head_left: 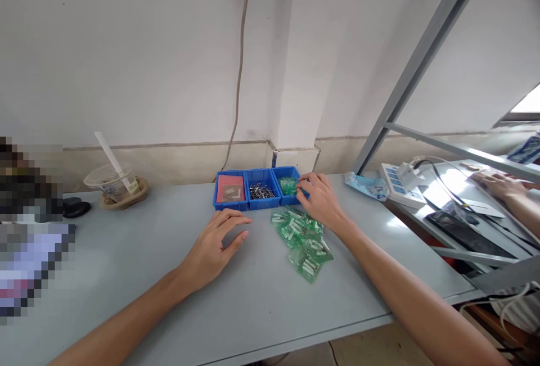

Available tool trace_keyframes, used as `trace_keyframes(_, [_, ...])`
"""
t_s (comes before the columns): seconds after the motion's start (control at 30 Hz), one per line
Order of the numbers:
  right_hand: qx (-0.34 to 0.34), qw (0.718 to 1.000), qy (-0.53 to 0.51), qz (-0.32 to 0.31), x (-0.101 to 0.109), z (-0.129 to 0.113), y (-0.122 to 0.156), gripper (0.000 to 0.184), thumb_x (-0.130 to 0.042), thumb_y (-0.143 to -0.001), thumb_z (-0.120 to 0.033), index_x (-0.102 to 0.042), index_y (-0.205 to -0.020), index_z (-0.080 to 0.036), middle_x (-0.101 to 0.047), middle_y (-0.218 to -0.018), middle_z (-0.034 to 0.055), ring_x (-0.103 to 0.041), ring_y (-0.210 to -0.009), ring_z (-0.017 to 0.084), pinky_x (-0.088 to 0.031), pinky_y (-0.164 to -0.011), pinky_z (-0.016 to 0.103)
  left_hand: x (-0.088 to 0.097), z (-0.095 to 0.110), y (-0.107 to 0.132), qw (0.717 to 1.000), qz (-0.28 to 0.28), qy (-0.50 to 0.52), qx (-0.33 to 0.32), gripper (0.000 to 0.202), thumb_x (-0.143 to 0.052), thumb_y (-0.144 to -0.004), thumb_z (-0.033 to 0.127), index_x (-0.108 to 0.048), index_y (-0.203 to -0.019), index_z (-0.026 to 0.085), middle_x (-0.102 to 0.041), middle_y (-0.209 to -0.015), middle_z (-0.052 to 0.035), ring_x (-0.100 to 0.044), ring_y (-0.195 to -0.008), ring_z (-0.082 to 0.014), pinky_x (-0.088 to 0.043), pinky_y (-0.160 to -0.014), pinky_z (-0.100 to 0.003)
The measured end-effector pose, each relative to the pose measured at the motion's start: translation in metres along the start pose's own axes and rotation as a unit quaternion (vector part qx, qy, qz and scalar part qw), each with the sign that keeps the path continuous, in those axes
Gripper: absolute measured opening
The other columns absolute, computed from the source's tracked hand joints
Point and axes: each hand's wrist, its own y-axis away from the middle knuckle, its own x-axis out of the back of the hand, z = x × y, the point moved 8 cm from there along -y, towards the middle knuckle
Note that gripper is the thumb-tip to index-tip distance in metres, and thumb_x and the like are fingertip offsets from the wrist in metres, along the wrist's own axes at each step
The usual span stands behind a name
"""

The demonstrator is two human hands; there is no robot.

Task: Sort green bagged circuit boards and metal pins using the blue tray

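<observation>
My left hand (214,248) hovers over or rests on the grey table, in front of the left bin, with its fingers apart and nothing in them. Three small blue bins stand side by side against the wall. In the left bin (230,206) lie a red sheet and a small clear bag. Loose metal screws or pins (260,191) fill the middle one. My right hand (319,197) reaches to the right bin's edge, fingertips bent close together beside green plastic bags (288,185). Whatever it pinches is hidden. Several green bags with white pieces (301,236) lie in a pile below it.
A plastic cup with a straw (110,183) stands at the left. Further right are a blue packet (367,186), a power strip (400,186) and a grey metal frame (405,79). Another person's hand (498,186) rests on the neighbouring table among cables.
</observation>
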Motion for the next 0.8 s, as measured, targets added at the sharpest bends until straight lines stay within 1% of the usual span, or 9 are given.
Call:
trace_keyframes(0.13, [0.002,0.999,-0.005,0.035,0.013,-0.010,-0.001,0.020,-0.052,-0.104,-0.027,-0.070,-0.109,-0.021,-0.065,-0.119,0.0130,-0.055,-0.108,0.031,-0.043,-0.098,0.046,-0.002,-0.001,0.000,1.000,-0.008,-0.012,-0.013,0.029,-0.050,-0.107,0.039,-0.064,-0.132,0.034,-0.056,-0.135,-0.0060,-0.054,-0.123,-0.0265,-0.057,-0.061,-0.025])
trace_keyframes(0.2, [0.024,0.999,-0.045,0.010,0.017,-0.024,-0.001,0.020,-0.049,-0.106,-0.030,-0.067,-0.108,-0.020,-0.066,-0.110,0.0118,-0.058,-0.101,0.027,-0.045,-0.093,0.042,-0.004,-0.002,0.000,1.000,-0.012,-0.020,-0.020,0.029,-0.050,-0.108,0.038,-0.063,-0.133,0.033,-0.055,-0.136,-0.0063,-0.052,-0.124,-0.0263,-0.058,-0.066,-0.027])
trace_keyframes(0.27, [0.060,0.990,-0.091,-0.085,0.009,-0.042,0.002,0.021,-0.050,-0.107,-0.037,-0.064,-0.103,-0.022,-0.066,-0.095,0.0065,-0.061,-0.088,0.023,-0.046,-0.080,0.035,-0.005,-0.001,0.000,0.999,-0.014,-0.032,-0.032,0.029,-0.050,-0.108,0.036,-0.062,-0.134,0.032,-0.054,-0.137,-0.0069,-0.052,-0.125,-0.0263,-0.060,-0.074,-0.030])
trace_keyframes(0.33, [0.086,0.974,-0.101,-0.184,-0.003,-0.057,0.010,0.026,-0.056,-0.104,-0.048,-0.062,-0.104,-0.023,-0.066,-0.085,0.0018,-0.061,-0.077,0.021,-0.042,-0.069,0.032,-0.005,0.000,0.000,0.998,-0.013,-0.046,-0.047,0.029,-0.049,-0.108,0.035,-0.061,-0.135,0.030,-0.054,-0.137,-0.0076,-0.052,-0.126,-0.0267,-0.059,-0.088,-0.037])
trace_keyframes(0.43, [0.115,0.957,-0.083,-0.253,-0.017,-0.070,0.023,0.040,-0.063,-0.098,-0.060,-0.061,-0.114,-0.024,-0.070,-0.096,0.0037,-0.066,-0.084,0.024,-0.042,-0.069,0.033,-0.005,0.001,0.000,0.997,-0.011,-0.060,-0.057,0.030,-0.049,-0.108,0.034,-0.061,-0.135,0.030,-0.054,-0.137,-0.0079,-0.051,-0.127,-0.0272,-0.056,-0.098,-0.042])
trace_keyframes(0.53, [0.127,0.954,-0.079,-0.260,-0.026,-0.075,0.030,0.042,-0.061,-0.099,-0.059,-0.060,-0.122,-0.024,-0.071,-0.108,0.0068,-0.068,-0.094,0.027,-0.046,-0.076,0.036,-0.005,0.002,0.000,0.996,-0.007,-0.065,-0.060,0.031,-0.050,-0.108,0.034,-0.061,-0.136,0.031,-0.054,-0.137,-0.0078,-0.051,-0.128,-0.0273,-0.056,-0.099,-0.041])
trace_keyframes(0.67, [0.129,0.959,-0.078,-0.238,-0.031,-0.081,0.032,0.045,-0.056,-0.103,-0.054,-0.058,-0.134,-0.022,-0.070,-0.112,0.0095,-0.068,-0.100,0.029,-0.048,-0.081,0.039,-0.004,0.006,0.000,0.994,0.000,-0.084,-0.077,0.030,-0.051,-0.108,0.031,-0.061,-0.136,0.031,-0.055,-0.136,-0.0071,-0.052,-0.128,-0.0264,-0.050,-0.108,-0.044])
trace_keyframes(0.73, [0.126,0.961,-0.077,-0.232,-0.032,-0.084,0.033,0.045,-0.056,-0.103,-0.053,-0.059,-0.134,-0.021,-0.069,-0.111,0.0094,-0.068,-0.098,0.029,-0.048,-0.080,0.039,-0.005,0.007,0.000,0.993,-0.002,-0.087,-0.077,0.031,-0.051,-0.108,0.031,-0.061,-0.137,0.031,-0.056,-0.136,-0.0071,-0.052,-0.128,-0.0263,-0.050,-0.109,-0.044])
trace_keyframes(0.8, [0.119,0.962,-0.078,-0.231,-0.032,-0.087,0.032,0.039,-0.057,-0.103,-0.052,-0.061,-0.128,-0.022,-0.068,-0.108,0.0080,-0.068,-0.095,0.027,-0.048,-0.079,0.037,-0.006,0.006,0.000,0.993,-0.008,-0.087,-0.073,0.031,-0.051,-0.107,0.032,-0.061,-0.137,0.030,-0.056,-0.136,-0.0071,-0.052,-0.128,-0.0265,-0.050,-0.108,-0.044])
